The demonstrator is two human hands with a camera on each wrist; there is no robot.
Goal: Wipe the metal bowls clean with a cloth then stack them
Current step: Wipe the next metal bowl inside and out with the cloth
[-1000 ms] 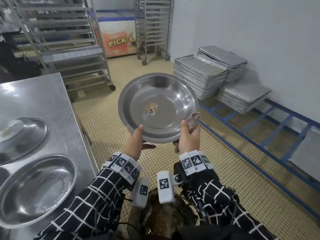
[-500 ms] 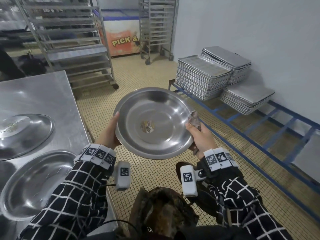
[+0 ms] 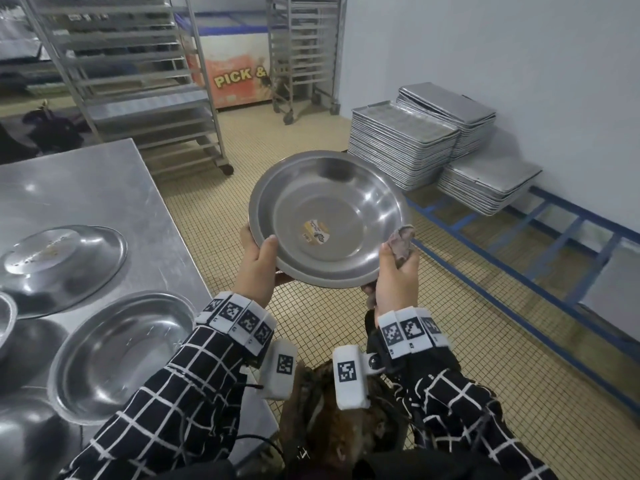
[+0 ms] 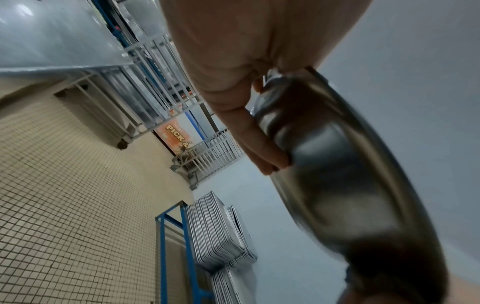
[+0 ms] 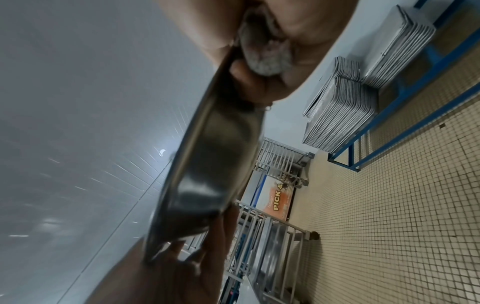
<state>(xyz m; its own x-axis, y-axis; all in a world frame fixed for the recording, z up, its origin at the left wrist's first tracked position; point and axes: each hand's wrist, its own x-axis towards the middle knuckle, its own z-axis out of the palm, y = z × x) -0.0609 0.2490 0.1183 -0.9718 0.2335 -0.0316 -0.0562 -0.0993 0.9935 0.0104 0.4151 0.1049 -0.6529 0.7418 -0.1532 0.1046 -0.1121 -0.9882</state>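
Observation:
I hold a shallow metal bowl (image 3: 329,216) in the air over the tiled floor, its inside tilted towards me, a small sticker (image 3: 315,232) at its centre. My left hand (image 3: 258,261) grips the bowl's left rim, thumb inside, fingers behind (image 4: 262,144). My right hand (image 3: 394,271) holds the right rim together with a grey-pink cloth (image 3: 401,241), bunched between thumb and fingers (image 5: 262,55). The bowl's underside (image 4: 337,185) fills the left wrist view and shows edge-on (image 5: 207,174) in the right wrist view.
A steel table (image 3: 86,188) stands at my left with an upturned bowl (image 3: 62,261), an upright bowl (image 3: 117,355) and parts of others. Stacked baking trays (image 3: 401,150) sit on a blue frame (image 3: 519,271) to the right. Wheeled racks (image 3: 138,81) stand behind.
The bowl has been turned and tilted back up towards me between both hands. My left hand shifted along the rim from the far left side to the lower left. The cloth stays at the right rim.

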